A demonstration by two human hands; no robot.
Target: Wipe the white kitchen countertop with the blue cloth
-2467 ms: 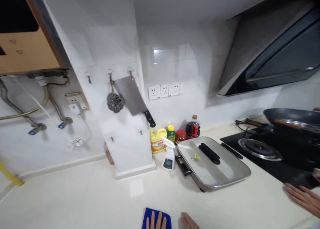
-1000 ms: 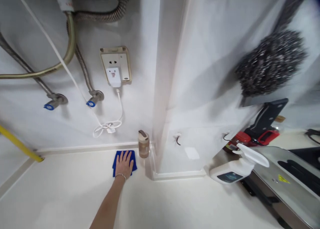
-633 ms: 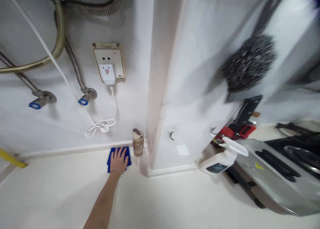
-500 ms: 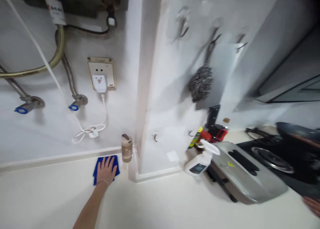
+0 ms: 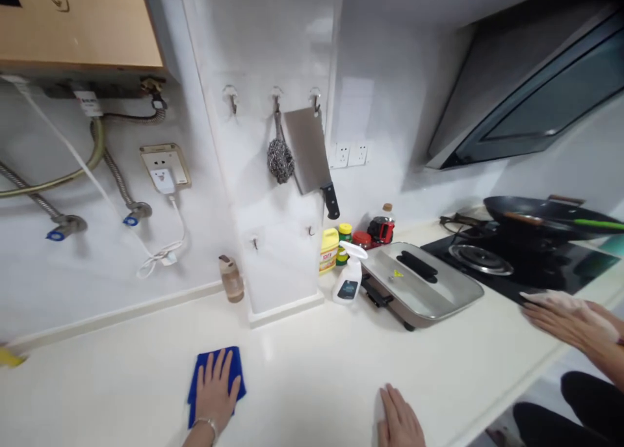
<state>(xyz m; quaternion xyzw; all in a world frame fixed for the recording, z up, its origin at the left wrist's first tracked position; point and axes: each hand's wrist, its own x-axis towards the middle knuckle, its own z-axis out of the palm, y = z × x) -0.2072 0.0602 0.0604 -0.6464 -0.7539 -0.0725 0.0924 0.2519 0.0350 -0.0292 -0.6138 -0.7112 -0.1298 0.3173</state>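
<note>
My left hand lies flat with fingers spread on a folded blue cloth, pressing it to the white countertop. A bracelet circles that wrist. My right hand rests on the counter near the bottom edge of the view, fingers stretched out and nothing in them. Behind the cloth, a brown bottle stands against the wall. Ahead of my right hand are a white spray bottle and a rectangular electric pan.
A cleaver and a steel wool scrubber hang from wall hooks. At the right, another person's hands are beside the black stove, which bears a wok. A yellow container stands behind the spray bottle. Something yellow shows far left.
My left hand and the cloth have moved from beside the brown bottle toward me. My right hand has come into view. The camera view has turned right and up, showing more stove and the other person.
</note>
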